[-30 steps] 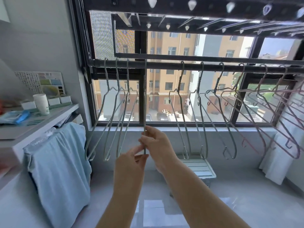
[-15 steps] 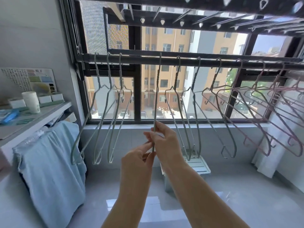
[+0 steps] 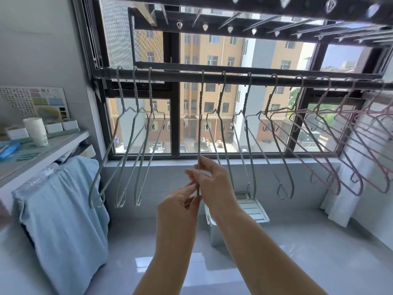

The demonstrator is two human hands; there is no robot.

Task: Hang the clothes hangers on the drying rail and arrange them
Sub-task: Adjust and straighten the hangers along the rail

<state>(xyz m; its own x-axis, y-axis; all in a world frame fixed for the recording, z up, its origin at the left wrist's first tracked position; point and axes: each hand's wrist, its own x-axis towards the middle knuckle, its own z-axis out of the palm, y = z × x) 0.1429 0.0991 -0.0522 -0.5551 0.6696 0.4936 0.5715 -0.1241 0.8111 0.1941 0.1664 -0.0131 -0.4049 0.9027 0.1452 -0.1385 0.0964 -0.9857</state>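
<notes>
Head view — thin grey-green wire hanger (image 3: 200,124)

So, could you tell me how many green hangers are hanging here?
7 green hangers: three bunched at the left of the rail, one pinched by the left hand and right hand, three spaced to its right. Others may hide among the pink hangers.

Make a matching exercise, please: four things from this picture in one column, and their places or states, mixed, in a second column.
Things:
1. held hanger
2. white cup
3. blue cloth
4. pink hangers

Places or states:
A. stands on the shelf at the left
B. on the right part of the drying rail
C. pinched by both hands, hook on the rail
D. draped below the shelf

Pairs: 1-C, 2-A, 3-D, 4-B
</notes>
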